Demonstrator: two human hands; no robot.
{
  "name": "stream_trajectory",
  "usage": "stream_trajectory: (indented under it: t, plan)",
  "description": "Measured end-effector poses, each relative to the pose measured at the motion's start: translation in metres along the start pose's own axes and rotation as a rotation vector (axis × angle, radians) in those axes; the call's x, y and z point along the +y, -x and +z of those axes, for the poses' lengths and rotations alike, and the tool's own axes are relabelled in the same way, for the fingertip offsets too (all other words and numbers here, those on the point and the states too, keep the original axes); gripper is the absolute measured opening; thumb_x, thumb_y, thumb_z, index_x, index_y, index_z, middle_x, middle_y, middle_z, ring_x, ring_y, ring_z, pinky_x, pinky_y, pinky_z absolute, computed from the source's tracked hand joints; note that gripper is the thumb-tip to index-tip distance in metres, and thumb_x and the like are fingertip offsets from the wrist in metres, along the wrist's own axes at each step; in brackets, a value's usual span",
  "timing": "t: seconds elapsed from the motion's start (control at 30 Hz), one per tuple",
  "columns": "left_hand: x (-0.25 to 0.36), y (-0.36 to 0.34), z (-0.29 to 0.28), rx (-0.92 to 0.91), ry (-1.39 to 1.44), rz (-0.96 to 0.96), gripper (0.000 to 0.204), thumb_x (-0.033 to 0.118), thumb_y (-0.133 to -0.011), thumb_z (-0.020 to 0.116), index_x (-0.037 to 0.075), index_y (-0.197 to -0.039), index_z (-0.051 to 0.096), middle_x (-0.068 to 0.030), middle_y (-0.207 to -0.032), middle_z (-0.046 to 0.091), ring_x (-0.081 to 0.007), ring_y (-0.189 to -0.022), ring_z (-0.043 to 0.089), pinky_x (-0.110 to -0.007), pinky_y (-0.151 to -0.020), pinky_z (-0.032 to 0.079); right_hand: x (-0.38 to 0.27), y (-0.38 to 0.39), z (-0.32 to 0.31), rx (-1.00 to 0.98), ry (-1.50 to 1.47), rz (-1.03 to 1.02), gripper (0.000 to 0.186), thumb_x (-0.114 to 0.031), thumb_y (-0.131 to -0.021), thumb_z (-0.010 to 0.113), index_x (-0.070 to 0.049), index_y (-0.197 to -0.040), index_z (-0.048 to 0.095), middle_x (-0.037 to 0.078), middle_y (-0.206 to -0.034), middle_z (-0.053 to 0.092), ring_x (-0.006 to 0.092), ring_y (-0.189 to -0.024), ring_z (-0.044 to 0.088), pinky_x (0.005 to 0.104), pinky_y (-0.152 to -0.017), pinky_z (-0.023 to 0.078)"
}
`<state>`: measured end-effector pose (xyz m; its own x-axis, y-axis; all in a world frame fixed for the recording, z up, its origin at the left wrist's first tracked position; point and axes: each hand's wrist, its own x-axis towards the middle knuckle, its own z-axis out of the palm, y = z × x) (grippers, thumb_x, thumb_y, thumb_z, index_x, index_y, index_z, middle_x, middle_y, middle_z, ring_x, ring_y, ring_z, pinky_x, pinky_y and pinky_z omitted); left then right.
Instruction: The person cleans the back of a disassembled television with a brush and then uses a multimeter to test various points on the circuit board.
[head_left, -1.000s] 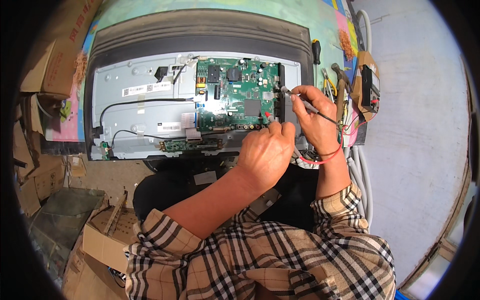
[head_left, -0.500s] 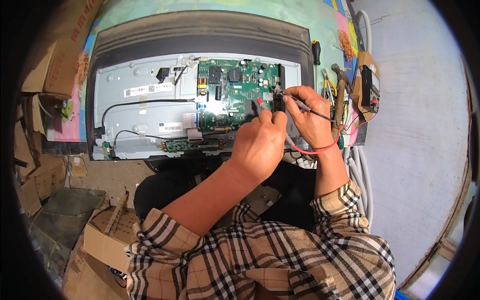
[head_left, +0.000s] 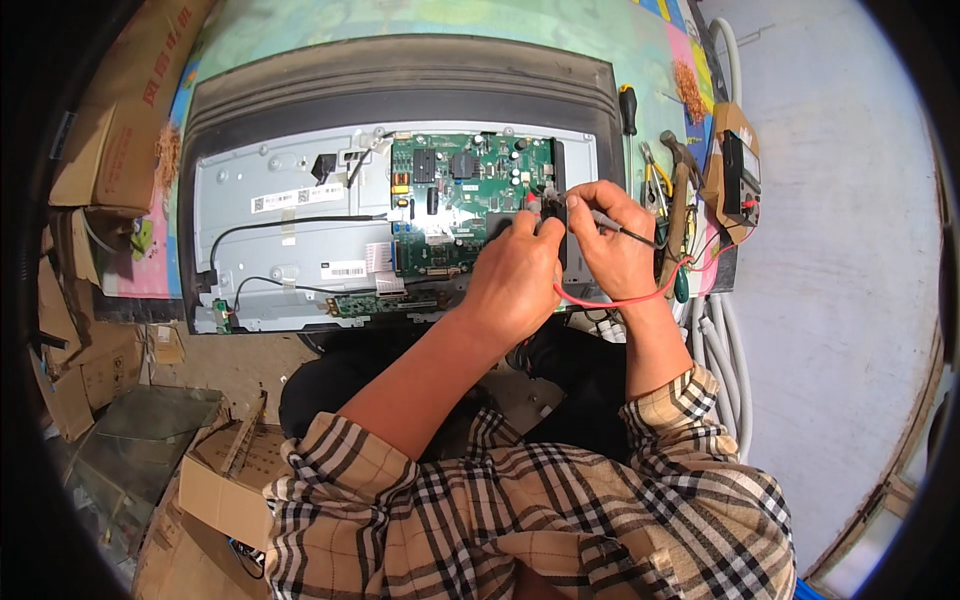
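Note:
An opened flat-screen panel (head_left: 310, 240) lies back side up on the table, with a green circuit board (head_left: 470, 160) on its right half. My left hand (head_left: 515, 275) is closed on a red test probe (head_left: 531, 201), its tip over the board's right part. A black test probe (head_left: 612, 226) is pinched in my right hand (head_left: 622, 255) at the board's right edge, by the dark strip there. Whether either tip touches the board I cannot tell. The red lead (head_left: 615, 303) runs from under my left hand across my right wrist to a multimeter (head_left: 741, 180).
Right of the panel lie a screwdriver (head_left: 628, 110), yellow-handled pliers (head_left: 658, 180) and a hammer (head_left: 684, 165). Cardboard boxes (head_left: 125, 120) stand at the left, and another open box (head_left: 225, 485) is at the lower left. White pipes (head_left: 722, 370) stand by the table's right edge.
My left hand has brought the red probe slightly right, closer to the board's right edge and the black probe. The whole view has shifted a little, with the panel now lower.

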<state>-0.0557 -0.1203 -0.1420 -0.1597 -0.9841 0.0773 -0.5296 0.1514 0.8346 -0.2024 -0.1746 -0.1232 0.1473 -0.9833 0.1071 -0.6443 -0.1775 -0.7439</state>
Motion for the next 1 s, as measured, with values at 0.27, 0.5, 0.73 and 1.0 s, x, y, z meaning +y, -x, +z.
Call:
stream_trajectory:
  t: [0.27, 0.5, 0.73, 1.0]
  plan:
    - [-0.0038, -0.0022, 0.0003, -0.017, -0.01, -0.014, 0.014, -0.001, -0.084, 0.063, -0.002, -0.095, 0.054, -0.0245, -0.091, 0.055, -0.0468, -0.08, 0.063, -0.053, -0.071, 0.052, -0.0036, 0.0007, -0.0006, -0.004, 0.025, -0.005, 0.009, -0.008, -0.087, 0.069, 0.001, -0.089, 0.07, 0.015, -0.083, 0.07, 0.0243, -0.067, 0.067, 0.0331, -0.061, 0.052]
    - [-0.0066, -0.0058, 0.0013, -0.038, -0.031, -0.023, 0.014, -0.001, -0.085, 0.061, -0.003, -0.096, 0.054, -0.0244, -0.092, 0.055, -0.0463, -0.08, 0.063, -0.052, -0.07, 0.053, -0.0034, 0.0009, -0.001, 0.001, 0.014, 0.009, 0.009, -0.008, -0.088, 0.069, 0.001, -0.09, 0.07, 0.014, -0.083, 0.069, 0.0223, -0.066, 0.065, 0.0321, -0.059, 0.051]
    - [-0.0076, -0.0062, 0.0028, -0.042, -0.03, -0.024, 0.013, -0.001, -0.085, 0.06, -0.002, -0.097, 0.053, -0.0244, -0.093, 0.055, -0.0466, -0.081, 0.063, -0.053, -0.071, 0.053, -0.003, 0.0004, -0.0012, -0.007, 0.016, -0.017, 0.009, -0.008, -0.088, 0.069, 0.001, -0.09, 0.07, 0.014, -0.083, 0.07, 0.0227, -0.068, 0.066, 0.0325, -0.061, 0.051]
    - [-0.0088, -0.004, 0.0001, -0.036, -0.026, -0.03, 0.013, -0.001, -0.086, 0.058, -0.002, -0.097, 0.052, -0.0247, -0.093, 0.055, -0.0467, -0.081, 0.063, -0.053, -0.071, 0.052, -0.0034, 0.0017, 0.002, -0.017, 0.028, -0.034, 0.01, -0.009, -0.088, 0.069, 0.001, -0.091, 0.069, 0.014, -0.084, 0.069, 0.024, -0.069, 0.066, 0.033, -0.063, 0.052]
